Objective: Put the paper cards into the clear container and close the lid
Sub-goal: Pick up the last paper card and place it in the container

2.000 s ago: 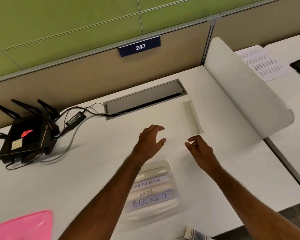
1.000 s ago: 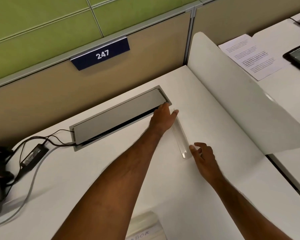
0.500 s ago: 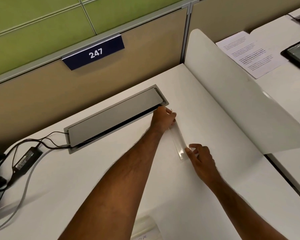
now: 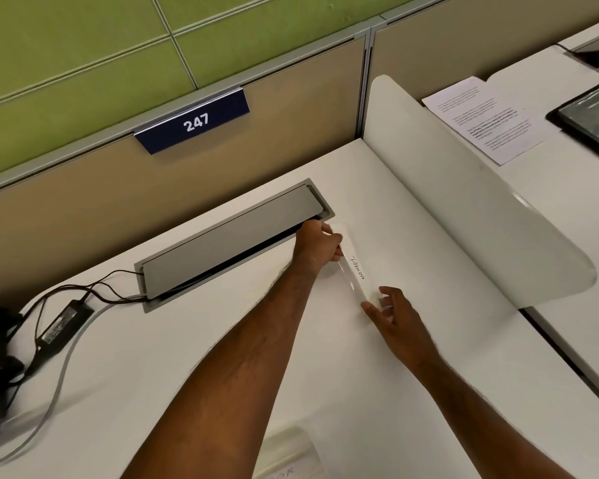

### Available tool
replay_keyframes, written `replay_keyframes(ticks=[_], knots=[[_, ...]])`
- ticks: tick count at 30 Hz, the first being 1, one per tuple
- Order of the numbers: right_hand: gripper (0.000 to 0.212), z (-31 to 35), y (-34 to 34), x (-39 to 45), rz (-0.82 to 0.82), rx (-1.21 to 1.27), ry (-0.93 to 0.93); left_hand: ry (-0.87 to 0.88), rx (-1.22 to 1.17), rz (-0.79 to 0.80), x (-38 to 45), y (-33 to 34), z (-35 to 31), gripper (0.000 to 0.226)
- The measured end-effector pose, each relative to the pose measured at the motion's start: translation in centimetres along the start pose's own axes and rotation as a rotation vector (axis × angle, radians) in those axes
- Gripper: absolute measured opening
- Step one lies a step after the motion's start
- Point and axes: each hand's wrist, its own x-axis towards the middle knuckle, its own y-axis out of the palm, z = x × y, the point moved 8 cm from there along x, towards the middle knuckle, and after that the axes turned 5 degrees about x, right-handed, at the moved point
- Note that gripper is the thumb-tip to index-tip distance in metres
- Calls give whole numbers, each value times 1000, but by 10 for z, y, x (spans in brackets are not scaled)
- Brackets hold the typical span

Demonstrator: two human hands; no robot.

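Both hands grip one long card (image 4: 355,271) on the desk (image 4: 153,357), left hand (image 4: 317,248) pinching its far end, right hand (image 4: 393,314) its near end.

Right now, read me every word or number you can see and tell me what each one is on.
"247": white digits on the blue sign on the partition.
Handwritten word on the paper card the hands hold: too unclear to read.
Printed sheet on the next desk: too small.
Card in the clear container: cut off, unreadable.
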Motion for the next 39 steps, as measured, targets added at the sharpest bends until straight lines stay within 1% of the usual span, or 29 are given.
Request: replay_keyframes(ticks=[5, 8, 11, 15, 22, 26, 29, 32, 36, 39], knots=[[65, 13, -2, -9, -3, -36, -53, 20, -73, 3, -25, -20, 0, 18], [61, 25, -8, -20, -17, -51, -116, 67, -87, 24, -46, -36, -3, 19], [55, 38, -12, -32, -16, -27, -187, 158, -76, 41, -71, -57, -5, 23], [52, 53, -16, -51, 3, -7, -289, 256, -9, -11, -106, -89, 2, 32], [51, 72, -5, -81, 84, -16, -396, 283, 12, -133, -155, -133, 36, 38], [50, 82, 6, -101, 161, -53, -449, 320, 51, -187, -185, -157, 54, 49], [53, 91, 17, -116, 224, -100, -484, 338, 38, -130, -206, -172, 70, 62], [53, 99, 26, -127, 270, -110, -509, 322, 37, -66, -224, -185, 88, 70], [52, 109, 37, -140, 377, -89, -542, 328, 54, 10, -246, -196, 108, 69], [55, 116, 45, -151, 447, -109, -580, 310, 41, 27, -263, -204, 123, 69]])
